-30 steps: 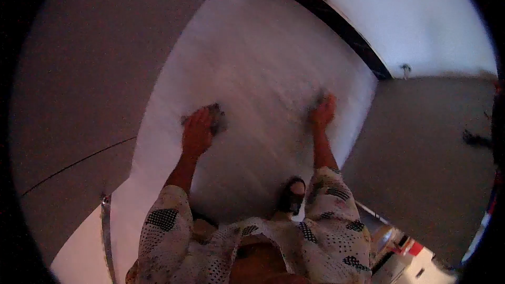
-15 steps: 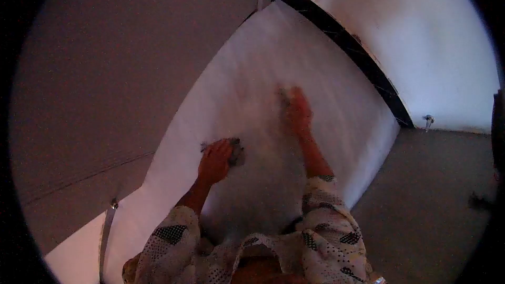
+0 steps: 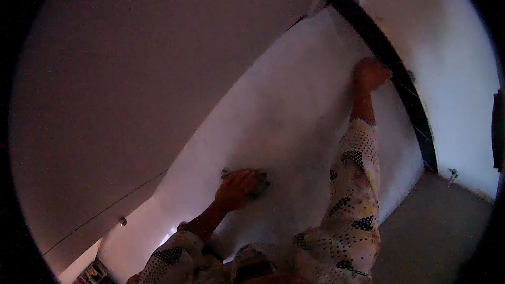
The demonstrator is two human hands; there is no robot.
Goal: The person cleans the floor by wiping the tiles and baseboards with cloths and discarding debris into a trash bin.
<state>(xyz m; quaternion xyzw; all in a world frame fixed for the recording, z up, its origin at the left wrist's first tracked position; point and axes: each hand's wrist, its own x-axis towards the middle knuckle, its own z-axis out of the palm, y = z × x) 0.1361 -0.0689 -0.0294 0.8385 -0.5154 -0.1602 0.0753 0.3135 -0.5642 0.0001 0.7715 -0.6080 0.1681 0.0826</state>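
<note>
My left hand [image 3: 238,186] presses on the white surface [image 3: 247,118] with its fingers over a dark, crumpled cloth-like pad [image 3: 259,185]. The edges of that pad stick out around the fingers; its exact kind is too dim to tell. Farther up, my right hand [image 3: 372,75] lies against the same surface, close beside a black curved strip [image 3: 400,81]. The right fingers are curled, and anything in them is hidden. Both sleeves are pale with dark dots and patches.
A large grey-brown surface [image 3: 158,47] borders the white one on the left. Beyond the black strip stands a white panel [image 3: 457,89] with a brownish stain. Small metal fittings show at lower left [image 3: 122,221] and right [image 3: 453,175]. Grey floor-like area [image 3: 436,221] lies lower right.
My right hand has moved up and right to the black strip, its arm stretched out. My left hand, still on the pad, appears slightly lower and farther right. The whole view has shifted.
</note>
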